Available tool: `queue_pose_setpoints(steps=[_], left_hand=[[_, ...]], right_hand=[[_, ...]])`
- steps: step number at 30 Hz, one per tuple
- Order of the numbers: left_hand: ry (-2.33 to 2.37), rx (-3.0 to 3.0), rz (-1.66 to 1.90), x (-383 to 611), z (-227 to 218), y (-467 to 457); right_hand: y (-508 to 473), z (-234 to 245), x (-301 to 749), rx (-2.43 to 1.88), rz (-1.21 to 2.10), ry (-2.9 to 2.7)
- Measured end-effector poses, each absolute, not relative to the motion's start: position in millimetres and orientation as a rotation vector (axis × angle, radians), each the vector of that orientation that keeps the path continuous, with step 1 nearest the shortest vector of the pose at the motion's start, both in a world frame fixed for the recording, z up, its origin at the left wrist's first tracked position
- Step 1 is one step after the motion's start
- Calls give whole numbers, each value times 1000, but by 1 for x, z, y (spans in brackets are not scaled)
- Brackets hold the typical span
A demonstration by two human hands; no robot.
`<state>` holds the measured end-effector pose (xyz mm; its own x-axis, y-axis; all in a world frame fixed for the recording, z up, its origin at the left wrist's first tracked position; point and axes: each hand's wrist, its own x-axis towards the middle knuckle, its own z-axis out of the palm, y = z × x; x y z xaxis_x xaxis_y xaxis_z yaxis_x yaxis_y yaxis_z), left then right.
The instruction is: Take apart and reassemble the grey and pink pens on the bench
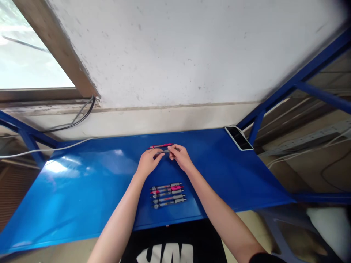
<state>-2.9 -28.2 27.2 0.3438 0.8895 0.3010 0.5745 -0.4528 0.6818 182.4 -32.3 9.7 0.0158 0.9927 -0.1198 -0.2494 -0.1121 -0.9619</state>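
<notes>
Between my two hands lies a grey pen (165,151), held level just above the blue table or resting on it; I cannot tell which. My left hand (149,159) pinches its left end, and my right hand (179,155) has fingers closed on its right end. Right behind them a pink pen (157,146) lies on the table, partly covered by my fingers. Closer to my body, several pens (168,196) lie side by side in a row, mostly grey and clear with pink on one of them.
The blue table (104,197) stands against a white wall (170,54). A phone (239,138) with a white edge lies at the back right corner. Blue metal frame bars (285,91) rise on both sides. A white cable (49,150) crosses the back left corner.
</notes>
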Motion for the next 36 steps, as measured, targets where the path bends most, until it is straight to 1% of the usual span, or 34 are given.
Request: queue_pose_setpoints(steps=[6,15,21,25,31,36], left_hand=[[1170,2128,875,-10,22,-21],[1161,2110,727,-19,26,-18],[1188,2177,796,-21,25,-16],[1216,2202,800,-20,25,-17],[1234,2158,840,-21,26,-16],[1202,2132,828,-20,27,-17]], right_hand=[[-31,5,183,-1162,1279,-1024],[-29,10,191,-1167,1152,-1384],[-28,6,192,-1184,1243,-1257],[-28,6,194,-1275,1186,-1310],[-26,6,192,-1142,1234,-1239],[-27,8,192,-1261,1275,-1169]])
